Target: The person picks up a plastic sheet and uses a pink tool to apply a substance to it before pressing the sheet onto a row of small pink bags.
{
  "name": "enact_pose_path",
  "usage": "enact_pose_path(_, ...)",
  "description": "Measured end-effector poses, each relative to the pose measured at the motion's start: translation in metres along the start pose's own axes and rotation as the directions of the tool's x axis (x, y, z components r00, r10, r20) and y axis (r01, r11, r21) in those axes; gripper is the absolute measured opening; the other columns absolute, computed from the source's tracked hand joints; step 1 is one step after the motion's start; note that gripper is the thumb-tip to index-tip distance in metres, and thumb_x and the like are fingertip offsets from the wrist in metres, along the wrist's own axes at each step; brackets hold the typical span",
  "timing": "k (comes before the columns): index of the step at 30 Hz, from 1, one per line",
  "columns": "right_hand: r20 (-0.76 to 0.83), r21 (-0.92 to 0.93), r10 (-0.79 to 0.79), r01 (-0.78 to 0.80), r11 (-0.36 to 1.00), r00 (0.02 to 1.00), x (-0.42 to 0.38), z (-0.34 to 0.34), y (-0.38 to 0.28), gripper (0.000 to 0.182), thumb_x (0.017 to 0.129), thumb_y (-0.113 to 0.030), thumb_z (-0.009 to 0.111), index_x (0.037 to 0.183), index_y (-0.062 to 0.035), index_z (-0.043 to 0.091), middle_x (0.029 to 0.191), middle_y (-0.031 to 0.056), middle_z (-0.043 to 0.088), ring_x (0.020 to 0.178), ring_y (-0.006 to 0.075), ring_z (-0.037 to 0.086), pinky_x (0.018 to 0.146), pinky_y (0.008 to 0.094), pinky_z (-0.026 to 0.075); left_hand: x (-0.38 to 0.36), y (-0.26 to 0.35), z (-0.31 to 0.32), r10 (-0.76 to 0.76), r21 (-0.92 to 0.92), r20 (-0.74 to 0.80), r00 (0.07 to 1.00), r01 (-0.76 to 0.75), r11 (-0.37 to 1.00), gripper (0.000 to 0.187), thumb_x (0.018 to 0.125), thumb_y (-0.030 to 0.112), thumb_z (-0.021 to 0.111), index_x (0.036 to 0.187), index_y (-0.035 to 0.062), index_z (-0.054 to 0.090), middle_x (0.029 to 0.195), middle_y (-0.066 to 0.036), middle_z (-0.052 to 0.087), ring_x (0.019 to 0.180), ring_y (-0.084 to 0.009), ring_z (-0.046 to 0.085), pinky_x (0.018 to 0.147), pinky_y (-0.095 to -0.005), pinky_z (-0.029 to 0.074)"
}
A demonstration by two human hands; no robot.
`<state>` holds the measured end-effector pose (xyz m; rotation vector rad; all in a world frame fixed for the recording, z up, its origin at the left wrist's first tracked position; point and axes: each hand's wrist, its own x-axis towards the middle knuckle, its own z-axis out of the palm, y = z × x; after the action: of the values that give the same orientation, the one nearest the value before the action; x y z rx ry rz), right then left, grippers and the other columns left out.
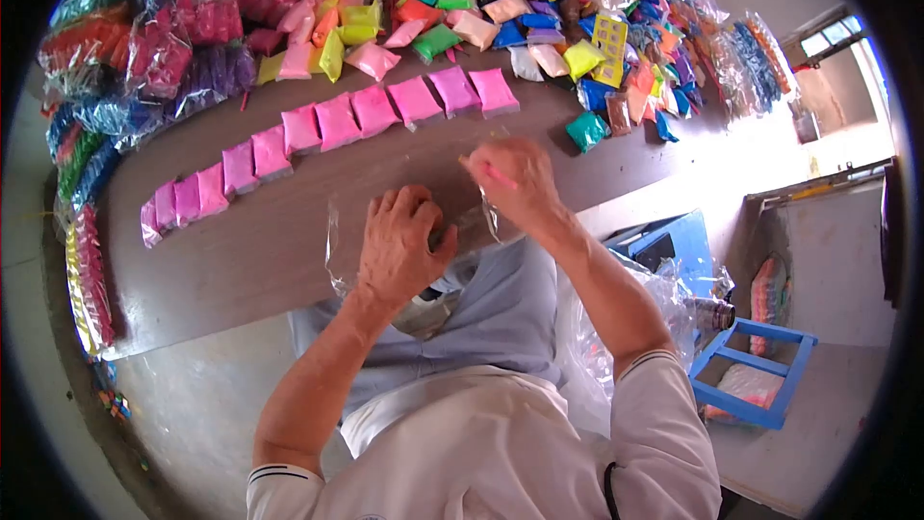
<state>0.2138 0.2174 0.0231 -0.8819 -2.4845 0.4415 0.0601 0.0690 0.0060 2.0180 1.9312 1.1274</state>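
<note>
My left hand (406, 241) rests at the near edge of the table, fingers curled over a clear plastic bag (334, 246) whose crinkled edges show on both sides of it. To its right my right hand (515, 181) is raised a little, its fingers closed around a small pink thing, slightly blurred; its kind cannot be made out. Beyond my hands, a curved row of pink and purple packets (337, 122) lies on the brown table (241, 270). The packets at the right end are nearest to my right hand.
Piled along the far side are many colourful packets (472, 29), with yellow cards (608, 50) among them. Bundled bags (87, 279) hang over the left edge. On my right are a blue frame (751, 371), clear plastic (592, 347) and a blue box (679, 241).
</note>
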Motion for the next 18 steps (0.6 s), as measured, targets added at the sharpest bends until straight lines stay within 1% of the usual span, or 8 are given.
enact_pose_path(4,-0.095,0.080,-0.215,0.223,0.972,0.972,-0.017,0.018,-0.021,0.012,0.083,-0.012,0.070,0.075,-0.0088,0.063,0.076,0.0119,0.067,0.074,0.0367,0.066,0.070,0.0474,0.051,0.002,-0.001,0.000,-0.012,0.003,-0.005,1.000,0.012,1.000,0.023,0.072,0.012,0.080,0.083,0.0074,0.061,0.107,-0.010,0.060,0.099,-0.0328,0.059,0.088,-0.0449,0.045)
enact_pose_path(6,-0.094,-0.060,0.082,-0.088,0.994,0.992,-0.002,0.011,-0.003,0.011,0.082,-0.014,0.071,0.076,-0.0099,0.063,0.077,0.0109,0.067,0.078,0.0354,0.066,0.073,0.0472,0.050,0.001,0.001,-0.001,-0.016,-0.002,-0.001,1.000,0.016,1.000,0.022,0.072,0.013,0.080,0.083,0.0072,0.061,0.107,-0.010,0.061,0.099,-0.0328,0.059,0.088,-0.0450,0.045)
enact_pose_path(7,-0.230,-0.098,-0.019,-0.004,0.995,0.973,0.002,0.006,0.001,0.012,0.083,-0.010,0.073,0.076,-0.0070,0.064,0.074,0.0127,0.066,0.075,0.0364,0.066,0.069,0.0475,0.051,0.003,0.000,-0.003,-0.012,-0.002,-0.002,1.000,0.012,1.000,0.022,0.072,0.013,0.080,0.082,0.0071,0.062,0.107,-0.010,0.061,0.100,-0.0329,0.059,0.088,-0.0451,0.045)
enact_pose_path(8,-0.232,-0.099,-0.024,0.002,0.995,0.972,0.001,0.006,-0.002,0.012,0.083,-0.010,0.073,0.076,-0.0070,0.064,0.074,0.0127,0.066,0.075,0.0364,0.066,0.069,0.0475,0.051,0.004,-0.002,-0.004,-0.012,0.001,-0.007,1.000,0.012,1.000,0.022,0.072,0.013,0.080,0.082,0.0071,0.062,0.107,-0.010,0.061,0.100,-0.0329,0.059,0.088,-0.0451,0.045)
enact_pose_path(11,-0.061,-0.036,-0.150,0.148,0.988,0.987,-0.018,0.006,-0.019,0.013,0.083,-0.012,0.073,0.075,-0.0078,0.063,0.073,0.0122,0.066,0.076,0.0361,0.066,0.070,0.0477,0.050,0.004,-0.001,-0.001,-0.019,-0.018,0.006,1.000,0.020,1.000,0.022,0.072,0.013,0.081,0.082,0.0067,0.063,0.106,-0.010,0.060,0.099,-0.0328,0.059,0.088,-0.0450,0.045)
enact_pose_path(15,-0.022,-0.362,0.030,-0.036,0.931,0.999,-0.001,-0.016,0.014,0.012,0.081,-0.014,0.074,0.074,-0.0094,0.065,0.075,0.0093,0.067,0.079,0.0342,0.066,0.079,0.0456,0.048,0.001,0.000,-0.001,-0.020,-0.025,-0.010,1.000,0.020,0.999,0.022,0.071,0.013,0.082,0.081,0.0064,0.063,0.106,-0.010,0.060,0.101,-0.0321,0.058,0.089,-0.0447,0.044)
enact_pose_path(16,-0.029,-0.366,0.029,-0.038,0.930,0.999,0.002,-0.022,0.021,0.012,0.081,-0.014,0.074,0.074,-0.0094,0.065,0.075,0.0093,0.067,0.079,0.0342,0.066,0.079,0.0456,0.048,0.003,0.000,-0.002,-0.028,-0.013,-0.006,1.000,0.028,1.000,0.022,0.071,0.013,0.082,0.081,0.0063,0.064,0.105,-0.010,0.060,0.101,-0.0319,0.058,0.089,-0.0446,0.044)
enact_pose_path(18,-0.245,-0.205,0.003,-0.055,0.977,0.970,0.006,-0.031,0.029,0.010,0.081,-0.015,0.075,0.075,-0.0100,0.068,0.075,0.0080,0.067,0.078,0.0340,0.065,0.078,0.0453,0.049,0.005,0.000,-0.002,-0.034,-0.018,0.004,0.999,0.034,0.999,0.022,0.071,0.013,0.082,0.082,0.0063,0.064,0.105,-0.010,0.060,0.101,-0.0318,0.058,0.089,-0.0445,0.044)
